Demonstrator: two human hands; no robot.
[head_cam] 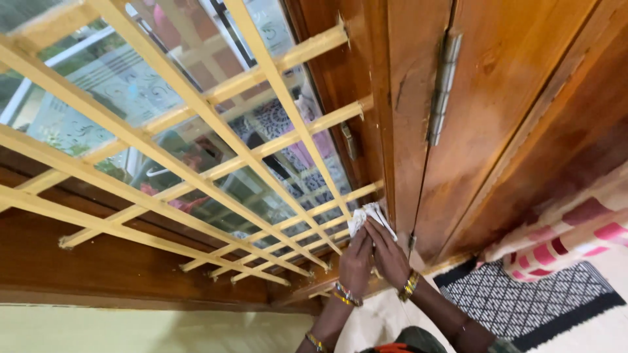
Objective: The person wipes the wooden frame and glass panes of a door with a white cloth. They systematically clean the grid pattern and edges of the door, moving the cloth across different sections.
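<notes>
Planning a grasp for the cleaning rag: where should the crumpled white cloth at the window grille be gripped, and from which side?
Grip the crumpled white cloth at its bunched lower part, coming from the room side. Both hands, left and right, already press there; the cream wooden grille blocks the far side.

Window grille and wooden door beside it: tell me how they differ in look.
The window grille is pale cream, an open lattice of thin crossing bars with patterned glass behind; the wooden door is a solid, glossy reddish-brown panel. The door carries a metal hinge; the grille shows none. The left hand and right hand press a white cloth at the grille's lower corner, not on the door. Both sit in the same dark wood framing.
</notes>
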